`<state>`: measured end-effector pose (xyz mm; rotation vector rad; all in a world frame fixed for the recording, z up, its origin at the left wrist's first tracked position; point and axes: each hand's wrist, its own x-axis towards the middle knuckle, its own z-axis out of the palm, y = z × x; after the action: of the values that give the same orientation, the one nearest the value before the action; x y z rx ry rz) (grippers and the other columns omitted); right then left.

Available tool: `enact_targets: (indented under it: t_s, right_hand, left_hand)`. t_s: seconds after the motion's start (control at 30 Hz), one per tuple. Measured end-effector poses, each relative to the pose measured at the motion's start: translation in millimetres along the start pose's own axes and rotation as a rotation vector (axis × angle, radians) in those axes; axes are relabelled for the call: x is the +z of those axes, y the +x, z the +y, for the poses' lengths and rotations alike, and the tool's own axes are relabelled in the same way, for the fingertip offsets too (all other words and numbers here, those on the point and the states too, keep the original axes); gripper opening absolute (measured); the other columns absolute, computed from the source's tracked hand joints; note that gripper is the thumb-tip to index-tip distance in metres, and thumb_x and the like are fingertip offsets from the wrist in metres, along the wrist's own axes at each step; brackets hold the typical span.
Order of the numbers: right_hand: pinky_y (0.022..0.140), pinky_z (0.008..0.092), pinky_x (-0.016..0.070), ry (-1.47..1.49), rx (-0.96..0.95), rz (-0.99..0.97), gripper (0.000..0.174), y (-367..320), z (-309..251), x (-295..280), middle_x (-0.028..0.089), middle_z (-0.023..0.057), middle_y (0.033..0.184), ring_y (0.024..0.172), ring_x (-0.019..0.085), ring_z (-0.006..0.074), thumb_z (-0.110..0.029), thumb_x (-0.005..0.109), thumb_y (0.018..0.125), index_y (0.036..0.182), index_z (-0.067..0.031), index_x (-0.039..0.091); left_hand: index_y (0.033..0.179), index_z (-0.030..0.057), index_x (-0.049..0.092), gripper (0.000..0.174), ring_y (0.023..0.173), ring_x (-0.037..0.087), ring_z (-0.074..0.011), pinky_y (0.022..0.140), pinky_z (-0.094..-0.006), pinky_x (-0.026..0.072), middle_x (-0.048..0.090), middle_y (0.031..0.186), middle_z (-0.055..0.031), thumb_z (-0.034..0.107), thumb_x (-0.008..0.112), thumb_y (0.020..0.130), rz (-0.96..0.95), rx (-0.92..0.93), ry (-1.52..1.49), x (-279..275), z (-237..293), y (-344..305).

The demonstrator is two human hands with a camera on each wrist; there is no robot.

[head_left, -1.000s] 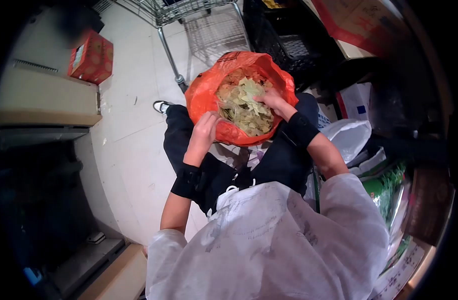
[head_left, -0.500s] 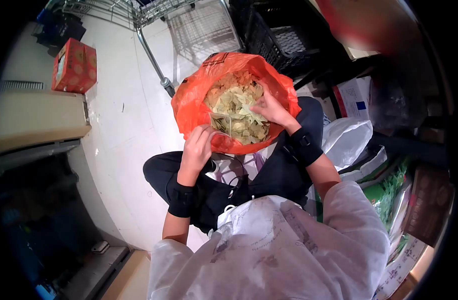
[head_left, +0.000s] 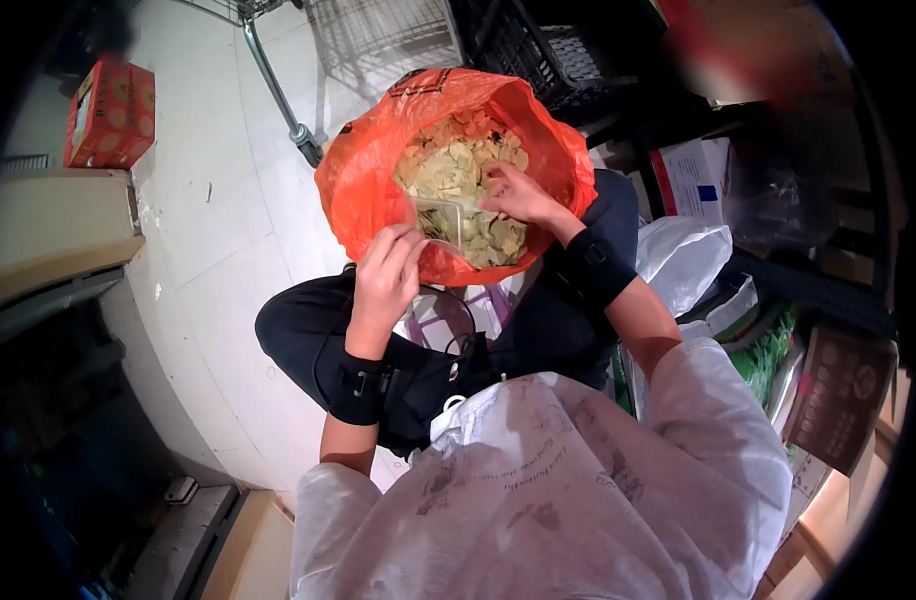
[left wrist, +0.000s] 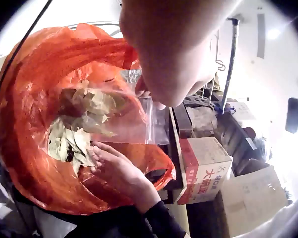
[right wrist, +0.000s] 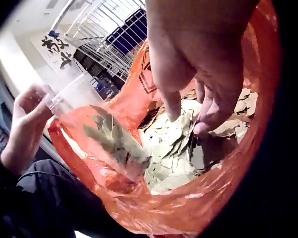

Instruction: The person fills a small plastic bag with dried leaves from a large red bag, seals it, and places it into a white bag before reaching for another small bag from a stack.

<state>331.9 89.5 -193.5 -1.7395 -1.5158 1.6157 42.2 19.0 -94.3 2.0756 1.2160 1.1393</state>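
An orange plastic bag [head_left: 363, 195] stands open between the person's legs, holding many dry pale-green leaves [head_left: 508, 238]. The left hand [head_left: 386, 275] pinches the top edge of a clear zip bag [left wrist: 126, 119], which has some leaves inside and lies over the orange bag's near left part. Inside the orange bag, the right hand [head_left: 526, 196] has its thumb and fingers around a bunch of leaves [right wrist: 176, 134], beside the clear bag. In the left wrist view the right hand [left wrist: 120, 173] touches leaves at the clear bag's mouth side or bottom; which, I cannot tell.
A metal cart [head_left: 268, 60] and a black crate [head_left: 518, 50] stand beyond the orange bag. A red box [head_left: 113, 115] is on the floor at the far left. White bags [head_left: 686, 260] and a brown carton [head_left: 840, 398] are at the right.
The orange bag and both hands have shifted slightly left and up in the head view. The clear bag shows more plainly, and the left knee has swung outward.
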Motion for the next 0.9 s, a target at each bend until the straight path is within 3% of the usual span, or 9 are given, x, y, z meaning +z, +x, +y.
enact_targets:
  t_s: [0.07, 0.13, 0.23, 0.27, 0.37, 0.4, 0.5, 0.73, 0.9]
  right_hand:
    - [0.073, 0.0315, 0.0531, 0.057, 0.089, -0.065, 0.058, 3.0, -0.6, 2.7, 0.064, 0.0067, 0.092, 0.084, 0.062, 0.0137, -0.019, 0.086, 0.087, 0.134, -0.0045, 0.055]
    - [0.071, 0.0328, 0.0525, -0.119, -0.064, -0.034, 0.061, 9.5, 13.8, 10.3, 0.064, 0.008, 0.092, 0.083, 0.061, 0.0157, -0.026, 0.09, 0.083, 0.129, -0.0038, 0.056]
    - [0.073, 0.0346, 0.054, -0.211, -0.052, -0.007, 0.059, 17.2, 22.2, 24.3, 0.063, 0.0088, 0.091, 0.084, 0.063, 0.0187, -0.031, 0.091, 0.081, 0.122, -0.0043, 0.059]
    - [0.062, 0.0339, 0.0496, -0.204, -0.146, 0.094, 0.053, 18.0, 25.2, 32.1, 0.064, 0.0088, 0.077, 0.071, 0.061, 0.0179, -0.031, 0.092, 0.08, 0.108, 0.0016, 0.061]
    - [0.059, 0.0352, 0.0482, -0.153, -0.009, 0.071, 0.047, 18.9, 15.0, 44.9, 0.065, 0.0077, 0.071, 0.063, 0.059, 0.0168, -0.032, 0.092, 0.08, 0.096, 0.0012, 0.064]
    - [0.056, 0.0359, 0.047, -0.179, -0.136, 0.155, 0.044, 22.1, 17.9, 51.3, 0.065, 0.0072, 0.065, 0.056, 0.056, 0.016, -0.032, 0.092, 0.079, 0.086, 0.0007, 0.064]
    - [0.055, 0.0351, 0.0459, -0.194, -0.175, 0.149, 0.041, 25.8, 25.0, 51.6, 0.06, 0.0059, 0.062, 0.056, 0.053, 0.0132, -0.027, 0.091, 0.081, 0.08, 0.0004, 0.062]
    - [0.055, 0.0274, 0.0414, -0.09, -0.173, 0.085, 0.028, 11.8, 10.5, 35.5, 0.053, -0.0015, 0.065, 0.062, 0.048, 0.0042, -0.012, 0.086, 0.086, 0.083, -0.0008, 0.06]
    - [0.055, 0.026, 0.0393, 0.05, -0.121, 0.245, 0.026, -25.3, -38.0, 10.9, 0.055, -0.004, 0.065, 0.062, 0.046, 0.0028, -0.011, 0.086, 0.087, 0.084, -0.0009, 0.062]
  left_hand:
    - [0.1, -0.0042, 0.07, 0.018, 0.09, 0.069, -0.0364, 0.079, -0.0417, 0.0563, 0.067, 0.101, -0.0163, -0.01, 0.073, 0.083, 0.011, 0.0, 0.018, -0.7, -0.6, -1.0]
    - [0.1, -0.0039, 0.07, 0.018, 0.09, 0.069, -0.0363, 0.079, -0.0415, 0.0564, 0.067, 0.101, -0.0161, -0.01, 0.073, 0.083, 0.012, -0.011, 0.008, -0.8, -0.4, -1.8]
    - [0.1, -0.0034, 0.07, 0.018, 0.09, 0.07, -0.036, 0.078, -0.0413, 0.0567, 0.068, 0.101, -0.0158, -0.01, 0.073, 0.084, 0.017, -0.011, 0.001, -0.1, 0.2, -1.8]
    - [0.1, -0.0033, 0.07, 0.017, 0.089, 0.07, -0.0359, 0.078, -0.0412, 0.0568, 0.068, 0.101, -0.0157, -0.01, 0.074, 0.084, 0.022, 0.0, 0.01, 0.2, 0.0, -1.1]
    - [0.099, -0.0032, 0.07, 0.017, 0.089, 0.07, -0.0358, 0.078, -0.041, 0.0569, 0.068, 0.101, -0.0157, -0.009, 0.074, 0.084, 0.028, 0.011, 0.018, 1.6, -2.5, -3.4]
    - [0.099, -0.0032, 0.07, 0.017, 0.089, 0.07, -0.0358, 0.078, -0.041, 0.0569, 0.068, 0.101, -0.0157, -0.009, 0.074, 0.084, 0.028, 0.012, 0.018, 1.3, -2.4, -3.1]
    - [0.099, -0.0032, 0.07, 0.017, 0.089, 0.07, -0.0357, 0.078, -0.041, 0.0569, 0.068, 0.1, -0.0159, -0.009, 0.074, 0.084, 0.036, 0.012, 0.017, -0.9, 0.0, -2.3]
    - [0.099, -0.0038, 0.07, 0.016, 0.089, 0.07, -0.036, 0.078, -0.0409, 0.0569, 0.068, 0.099, -0.0163, -0.01, 0.073, 0.084, 0.045, 0.003, 0.021, -2.0, -0.3, -4.8]
    - [0.098, -0.0044, 0.07, 0.016, 0.089, 0.069, -0.0366, 0.078, -0.0417, 0.0564, 0.068, 0.1, -0.017, -0.01, 0.072, 0.084, 0.054, 0.005, 0.003, -2.3, -3.1, -3.7]
